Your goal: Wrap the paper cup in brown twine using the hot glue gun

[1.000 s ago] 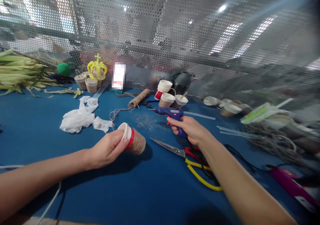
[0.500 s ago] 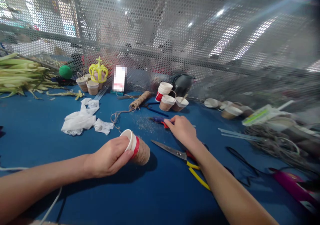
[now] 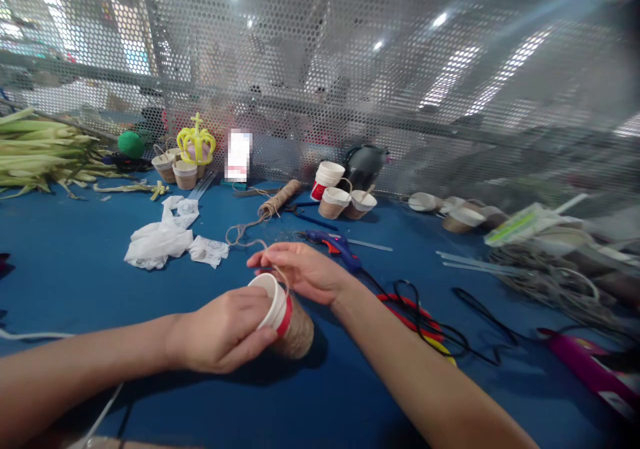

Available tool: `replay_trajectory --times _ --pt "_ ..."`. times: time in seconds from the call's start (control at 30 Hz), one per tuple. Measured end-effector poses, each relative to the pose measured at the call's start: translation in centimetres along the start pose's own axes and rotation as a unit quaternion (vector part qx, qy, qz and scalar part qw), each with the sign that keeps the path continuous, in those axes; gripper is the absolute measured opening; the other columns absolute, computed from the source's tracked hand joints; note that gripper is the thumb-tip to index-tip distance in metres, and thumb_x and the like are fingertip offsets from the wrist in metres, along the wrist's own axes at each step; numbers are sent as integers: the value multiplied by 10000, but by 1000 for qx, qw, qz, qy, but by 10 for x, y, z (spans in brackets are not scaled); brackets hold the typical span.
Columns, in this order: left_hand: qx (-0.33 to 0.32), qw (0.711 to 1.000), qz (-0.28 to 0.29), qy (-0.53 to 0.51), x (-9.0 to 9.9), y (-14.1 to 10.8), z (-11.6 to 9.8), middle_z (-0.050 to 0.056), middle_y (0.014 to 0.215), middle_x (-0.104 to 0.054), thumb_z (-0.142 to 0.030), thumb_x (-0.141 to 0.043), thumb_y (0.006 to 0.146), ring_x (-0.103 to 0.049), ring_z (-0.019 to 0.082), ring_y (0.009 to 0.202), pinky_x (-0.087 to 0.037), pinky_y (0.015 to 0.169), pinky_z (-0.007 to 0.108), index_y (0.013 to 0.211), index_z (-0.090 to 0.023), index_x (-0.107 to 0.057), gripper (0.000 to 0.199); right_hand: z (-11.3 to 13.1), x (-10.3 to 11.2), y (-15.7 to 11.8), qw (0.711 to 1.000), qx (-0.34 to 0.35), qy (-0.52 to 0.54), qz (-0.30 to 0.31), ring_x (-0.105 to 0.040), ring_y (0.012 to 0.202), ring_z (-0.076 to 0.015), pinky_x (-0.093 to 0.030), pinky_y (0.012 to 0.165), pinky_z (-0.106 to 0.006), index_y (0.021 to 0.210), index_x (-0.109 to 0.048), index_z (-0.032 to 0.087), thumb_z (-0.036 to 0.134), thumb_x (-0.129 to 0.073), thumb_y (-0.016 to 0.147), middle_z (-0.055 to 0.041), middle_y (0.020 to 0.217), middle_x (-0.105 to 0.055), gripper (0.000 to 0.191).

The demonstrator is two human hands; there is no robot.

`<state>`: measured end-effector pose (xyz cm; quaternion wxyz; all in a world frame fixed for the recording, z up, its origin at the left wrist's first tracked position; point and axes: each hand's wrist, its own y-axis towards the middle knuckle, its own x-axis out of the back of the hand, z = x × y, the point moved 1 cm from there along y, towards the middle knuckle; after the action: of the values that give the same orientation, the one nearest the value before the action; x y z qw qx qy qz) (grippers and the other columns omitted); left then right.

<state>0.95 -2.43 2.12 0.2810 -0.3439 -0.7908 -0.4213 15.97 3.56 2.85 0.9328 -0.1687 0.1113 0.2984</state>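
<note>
My left hand is closed on a white-rimmed paper cup, fingers inside the mouth and thumb outside. The cup lies tilted, its lower body wrapped in brown twine, with a red band showing under the rim. A loose strand of twine runs from the cup across the fingers of my right hand, which are stretched out beside the rim. Behind that hand a blue glue gun rests on the table. My right forearm covers most of the scissors; red and yellow handles show past it.
A twine roll lies behind, left of several wrapped cups. Crumpled white tissue is at left, near a yellow crown ornament and pale husks. Black cable and a grey cord tangle occupy the right. Perforated metal stands behind.
My right hand has let go of the glue gun and come left to the twine by the cup. The left hand and cup have shifted slightly right and nearer. My right forearm now covers the scissor blades.
</note>
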Motion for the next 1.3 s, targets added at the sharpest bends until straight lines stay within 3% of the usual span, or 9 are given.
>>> replay_trajectory --times 0.1,0.23,0.43,0.57,0.67,0.87,1.3 --pt "125 987 -24 -95 4 -1 3 63 726 -512 -243 -237 879 -427 133 642 -406 640 252 750 -120 -479 300 11 5 -10 996 63 34 -50 -542 641 -67 -409 570 -174 632 -618 157 290 -690 627 12 701 -618 151" --pt "262 938 -42 -222 1 -3 9 7 650 -470 -398 -256 878 -391 105 589 -384 579 221 736 -112 -506 405 20 10 -26 988 107 64 -97 -454 466 -23 -340 426 -139 655 -584 172 278 -643 695 49 603 -578 128" --pt "340 865 -75 -363 -6 -4 18 12 650 -512 -487 -351 829 -418 107 593 -393 597 230 802 -92 -567 451 21 12 -37 975 113 89 -169 -493 482 -25 -408 460 -132 655 -590 164 254 -646 693 42 593 -572 112" --pt "362 840 -95 -392 -6 -1 19 -3 618 -494 -482 -390 814 -394 91 556 -362 554 212 783 -82 -565 438 19 13 -38 975 118 81 -169 -562 579 -37 -468 577 -129 718 -634 164 154 -660 659 19 677 -622 66" --pt "369 833 -95 -401 -6 0 19 -10 612 -486 -468 -402 812 -376 81 544 -342 537 201 764 -82 -558 419 18 13 -37 975 133 67 -168 -587 625 -43 -481 632 -130 754 -655 167 108 -661 644 5 730 -648 125" --pt "389 845 -93 -354 -6 0 23 -1 614 -497 -472 -370 818 -397 90 540 -364 547 221 739 -83 -554 437 20 11 -40 969 171 52 -173 -582 575 -36 -491 581 -118 719 -668 180 152 -700 620 21 682 -652 108" --pt "406 865 -65 -289 -5 2 21 -17 575 -447 -478 -332 818 -356 94 513 -335 501 216 745 -92 -552 450 18 14 -36 964 176 54 -190 -591 556 -44 -495 564 -120 691 -671 161 168 -741 560 14 647 -662 149"
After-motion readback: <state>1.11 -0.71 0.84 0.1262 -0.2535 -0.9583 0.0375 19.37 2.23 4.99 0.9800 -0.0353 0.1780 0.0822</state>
